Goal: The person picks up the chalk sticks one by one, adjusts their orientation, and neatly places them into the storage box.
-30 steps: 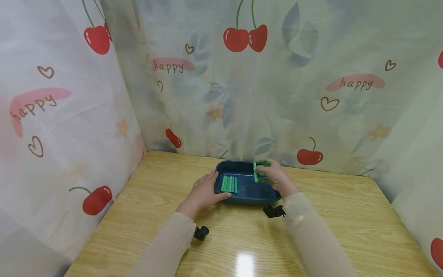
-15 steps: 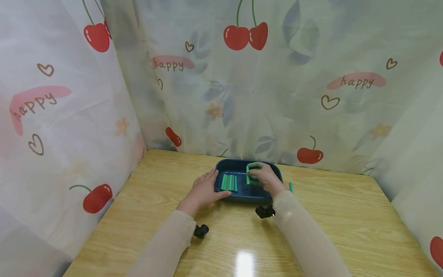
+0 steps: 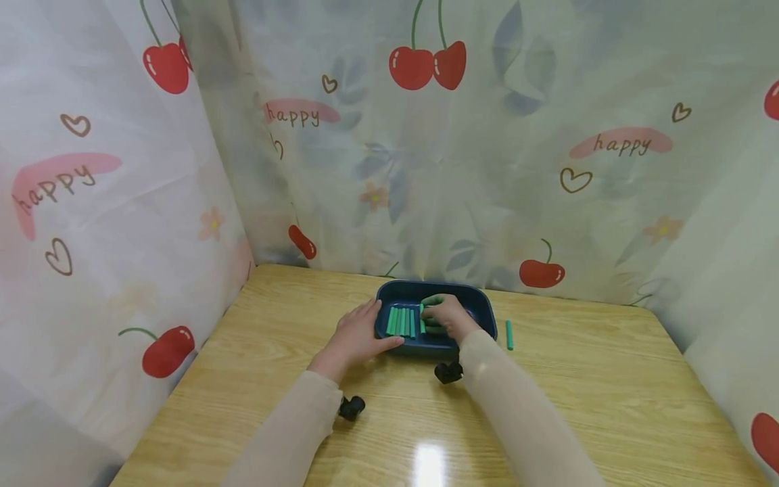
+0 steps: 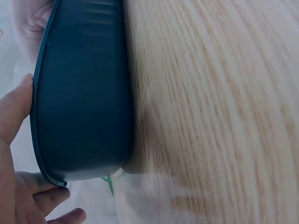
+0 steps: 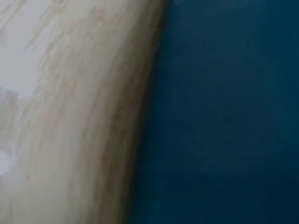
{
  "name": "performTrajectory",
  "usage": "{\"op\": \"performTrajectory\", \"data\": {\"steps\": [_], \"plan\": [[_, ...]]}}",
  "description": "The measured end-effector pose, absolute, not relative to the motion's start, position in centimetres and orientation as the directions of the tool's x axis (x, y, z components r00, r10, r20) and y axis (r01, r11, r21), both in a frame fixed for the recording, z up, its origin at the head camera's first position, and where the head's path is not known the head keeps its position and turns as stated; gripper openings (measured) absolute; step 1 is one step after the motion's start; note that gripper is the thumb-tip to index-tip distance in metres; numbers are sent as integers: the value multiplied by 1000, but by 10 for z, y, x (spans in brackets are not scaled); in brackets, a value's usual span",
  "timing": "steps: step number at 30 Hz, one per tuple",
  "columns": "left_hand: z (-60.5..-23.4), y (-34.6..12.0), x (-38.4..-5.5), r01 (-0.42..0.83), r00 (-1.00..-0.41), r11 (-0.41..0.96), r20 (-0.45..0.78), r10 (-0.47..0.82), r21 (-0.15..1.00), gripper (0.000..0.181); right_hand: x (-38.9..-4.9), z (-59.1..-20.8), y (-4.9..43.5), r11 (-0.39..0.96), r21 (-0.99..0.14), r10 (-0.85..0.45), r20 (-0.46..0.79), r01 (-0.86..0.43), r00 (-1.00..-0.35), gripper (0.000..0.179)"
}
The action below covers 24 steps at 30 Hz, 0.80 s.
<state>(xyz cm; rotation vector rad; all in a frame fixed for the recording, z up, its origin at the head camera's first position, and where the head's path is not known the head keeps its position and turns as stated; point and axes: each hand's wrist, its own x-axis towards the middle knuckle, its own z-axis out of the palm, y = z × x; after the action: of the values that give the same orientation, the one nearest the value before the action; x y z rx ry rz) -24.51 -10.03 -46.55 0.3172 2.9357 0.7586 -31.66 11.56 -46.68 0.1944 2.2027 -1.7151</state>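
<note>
A dark blue tray [image 3: 398, 291] with rounded corners stands on the wooden table. My left hand [image 3: 359, 338] holds its left near corner, thumb on the near rim and fingers on the left end; the left wrist view shows those fingers [image 4: 51, 200] around the rim. Inside, several green sticks [image 3: 402, 322] lie side by side at the left. Over the tray, my right hand [image 3: 447, 316] pinches another green stick [image 3: 422, 325] upright in the picture, just right of that row. Whether this stick touches the tray floor is hidden. The right wrist view shows only blurred tray and table.
One green stick [image 3: 509, 335] lies on the table [image 3: 596, 379] just right of the tray. Behind the tray hangs a cherry-printed curtain [image 3: 341, 203], close to the table's far edge. Black wrist cameras [image 3: 351, 408] stick out from both sleeves.
My right hand has moved left across the tray with its green stick, up beside the row. The loose stick at the right has come into view. My left hand has stayed put.
</note>
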Motion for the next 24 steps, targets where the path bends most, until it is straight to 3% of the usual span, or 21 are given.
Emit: {"op": "performTrajectory", "data": {"steps": [13, 24], "plan": [[-466, -101, -247, 177, -974, 861, -41, 223, 477, 103, -315, -471, 106, 342, -893, -65, -333, 293, -941, 34], [-465, -101, -245, 187, -972, 861, -40, 233, 474, 105, -313, -470, 111, 334, -895, -76, -338, 295, -938, 32]]}}
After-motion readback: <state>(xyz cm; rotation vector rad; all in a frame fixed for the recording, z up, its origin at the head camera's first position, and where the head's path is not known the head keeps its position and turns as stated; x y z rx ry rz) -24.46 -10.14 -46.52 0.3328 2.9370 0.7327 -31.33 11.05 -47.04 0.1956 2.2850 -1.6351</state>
